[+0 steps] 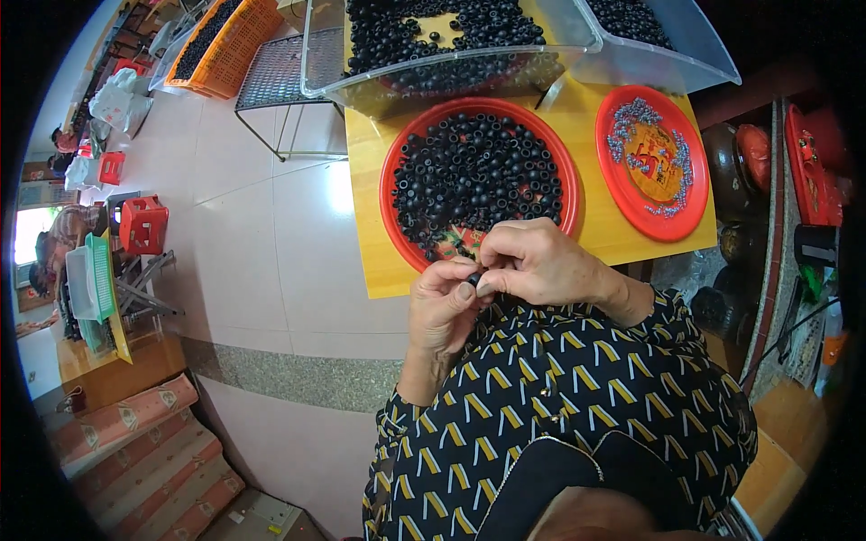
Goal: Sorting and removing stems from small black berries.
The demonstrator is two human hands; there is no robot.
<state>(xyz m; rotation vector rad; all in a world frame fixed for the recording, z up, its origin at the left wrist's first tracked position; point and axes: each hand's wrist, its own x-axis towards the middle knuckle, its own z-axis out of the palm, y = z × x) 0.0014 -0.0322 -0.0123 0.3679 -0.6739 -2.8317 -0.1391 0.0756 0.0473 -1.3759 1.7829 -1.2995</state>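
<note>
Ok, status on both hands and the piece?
Left fingers pinching small black piece; right fingers close beside it, grip unclear. Red tray of black beads ahead; nothing visibly blocking.

From my distant seat, I judge this is a small hand-work workshop. Clear tubs [320, 68] with many small black parts [406, 36] stand at the far edge of the yellow table [377, 270], a red tray [390, 189] of them near its left edge, and an orange crate [245, 45] beyond its far left corner.
</note>
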